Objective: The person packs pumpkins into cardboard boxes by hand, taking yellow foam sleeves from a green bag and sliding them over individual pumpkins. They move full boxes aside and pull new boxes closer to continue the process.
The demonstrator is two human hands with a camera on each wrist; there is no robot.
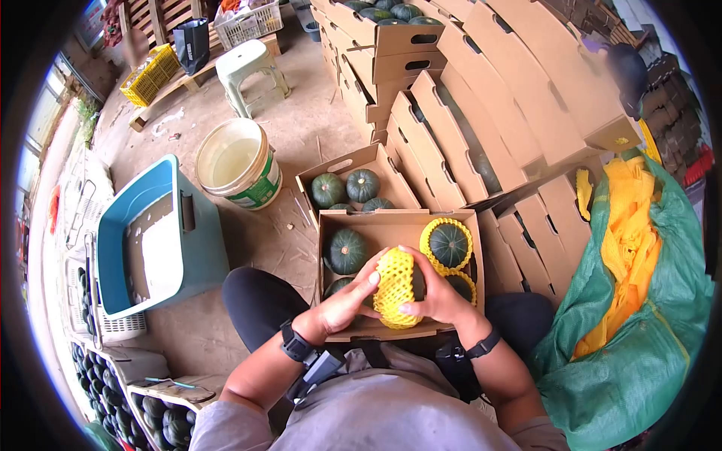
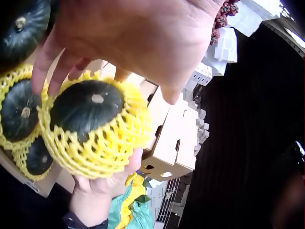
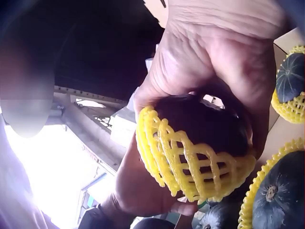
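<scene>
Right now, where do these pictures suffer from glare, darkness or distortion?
Head view: fisheye curvature bends the stacked cartons, with black corners and glare toward the left edge; left wrist view: black fills much of the right side; right wrist view: white glare at lower left, while the held squash sits in deep shadow.

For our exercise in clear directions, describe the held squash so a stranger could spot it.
Find the open cardboard box between the knees. Over it, the left hand and right hand hold a dark green squash partly wrapped in yellow foam netting. It alone is held; its netted neighbours sit in the box.
</scene>
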